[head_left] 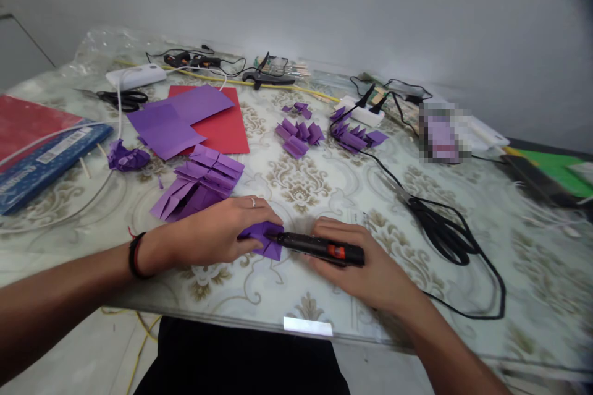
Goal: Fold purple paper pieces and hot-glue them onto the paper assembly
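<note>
My right hand (pixel 347 259) grips a black hot glue gun (pixel 319 248) with an orange-red patch on its body. Its nozzle points left and meets a folded piece of purple paper (pixel 271 245) near the table's front edge. The fingers of my left hand (pixel 222 231) are closed on that paper from the left, and they hide part of it. Just behind my left hand lie larger pleated purple paper pieces (pixel 204 178). A black cord runs from under my right wrist around to the right.
Purple sheets (pixel 171 123) lie on red paper (pixel 236 117). Small folded purple pieces (pixel 300 135) sit mid-table, others beside a white power strip (pixel 364 112). Black-handled scissors (pixel 440 231) lie right, another pair (pixel 123 99) left. A blue box (pixel 50 163) and crumpled purple paper (pixel 127 156) are left.
</note>
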A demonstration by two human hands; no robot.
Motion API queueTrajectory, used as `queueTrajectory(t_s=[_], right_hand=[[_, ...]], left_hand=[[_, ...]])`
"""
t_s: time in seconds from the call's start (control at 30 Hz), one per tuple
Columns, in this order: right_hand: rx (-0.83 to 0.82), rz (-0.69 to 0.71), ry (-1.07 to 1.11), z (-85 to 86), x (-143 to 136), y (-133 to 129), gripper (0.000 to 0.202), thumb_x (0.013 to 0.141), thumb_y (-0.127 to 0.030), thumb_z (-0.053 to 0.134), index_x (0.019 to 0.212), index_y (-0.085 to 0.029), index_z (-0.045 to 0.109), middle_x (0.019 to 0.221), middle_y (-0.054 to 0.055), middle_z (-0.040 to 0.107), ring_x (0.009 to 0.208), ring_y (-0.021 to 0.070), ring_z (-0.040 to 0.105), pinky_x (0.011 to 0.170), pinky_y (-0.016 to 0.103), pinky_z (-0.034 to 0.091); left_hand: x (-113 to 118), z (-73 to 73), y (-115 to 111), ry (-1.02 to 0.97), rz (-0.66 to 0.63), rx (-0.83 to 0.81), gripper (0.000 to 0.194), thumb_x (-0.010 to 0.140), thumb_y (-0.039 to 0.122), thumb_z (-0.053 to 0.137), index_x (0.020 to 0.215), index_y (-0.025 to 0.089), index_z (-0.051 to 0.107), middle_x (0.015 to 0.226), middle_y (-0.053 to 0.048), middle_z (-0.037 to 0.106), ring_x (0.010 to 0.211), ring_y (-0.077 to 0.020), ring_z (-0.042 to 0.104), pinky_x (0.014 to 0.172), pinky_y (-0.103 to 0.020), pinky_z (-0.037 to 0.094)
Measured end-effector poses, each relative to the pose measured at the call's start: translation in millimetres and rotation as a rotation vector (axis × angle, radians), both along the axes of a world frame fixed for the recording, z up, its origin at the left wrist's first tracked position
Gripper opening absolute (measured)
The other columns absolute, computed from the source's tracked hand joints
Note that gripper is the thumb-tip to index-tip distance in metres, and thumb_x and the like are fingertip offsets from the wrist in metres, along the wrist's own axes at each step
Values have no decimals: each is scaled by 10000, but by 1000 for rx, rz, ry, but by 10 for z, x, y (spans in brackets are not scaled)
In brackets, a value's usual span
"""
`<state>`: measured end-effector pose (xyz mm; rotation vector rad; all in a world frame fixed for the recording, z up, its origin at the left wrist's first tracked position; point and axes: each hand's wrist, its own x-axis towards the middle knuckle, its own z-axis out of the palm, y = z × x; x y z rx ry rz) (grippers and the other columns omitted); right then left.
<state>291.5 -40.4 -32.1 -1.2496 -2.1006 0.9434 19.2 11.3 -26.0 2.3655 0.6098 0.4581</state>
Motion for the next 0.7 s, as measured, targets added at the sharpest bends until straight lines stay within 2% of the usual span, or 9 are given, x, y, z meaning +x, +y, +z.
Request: queueTrajectory(t_s=[0.33,0.7], right_hand=[[77,34,0,-23,-9,18,349,900,-206,690,635,-229,464,670,-14,491,621,169,524,586,317,376],[113,31,-2,-24,3,16,329,911,-208,688,652,-229,485,660,-14,499,636,173,527,602,309,407]], left_hand=[[3,3,12,11,-10,-9,321,948,60,706,1245,173,664,1239,-113,738,1176,-259,687,1054,-388,530],[-8,5,11,4,-14,0,327,947,54,701,1246,180,665,1260,-118,734,1191,-262,686,1064,-401,535]])
